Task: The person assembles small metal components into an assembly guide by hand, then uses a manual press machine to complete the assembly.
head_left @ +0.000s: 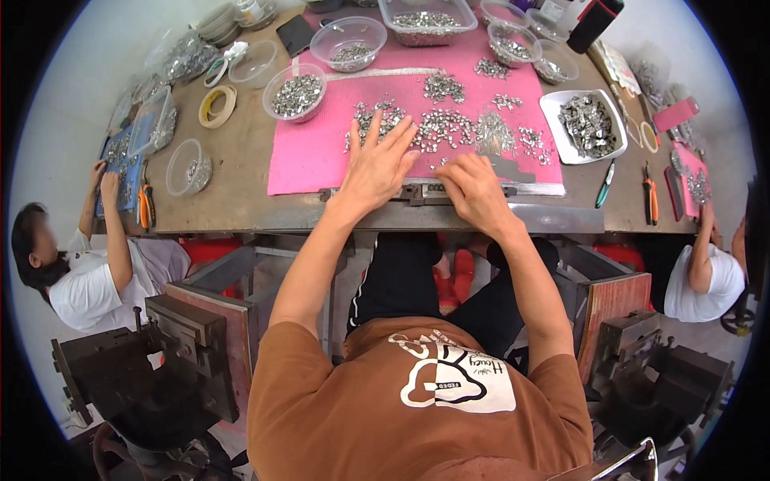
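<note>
Two hands, left hand (377,164) fingers spread, right hand (473,188) fingers curled, on pink mat (309,152) atop cluttered workbench (241,192).

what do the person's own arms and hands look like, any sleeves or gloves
Both arms are bare from the short sleeves of a rust-brown T-shirt down. The left hand and right hand wear no gloves, and no watch, ring or wristband shows. The shirt carries a white and dark cartoon print on its front. Dark trousers with a white side stripe show below.
</note>
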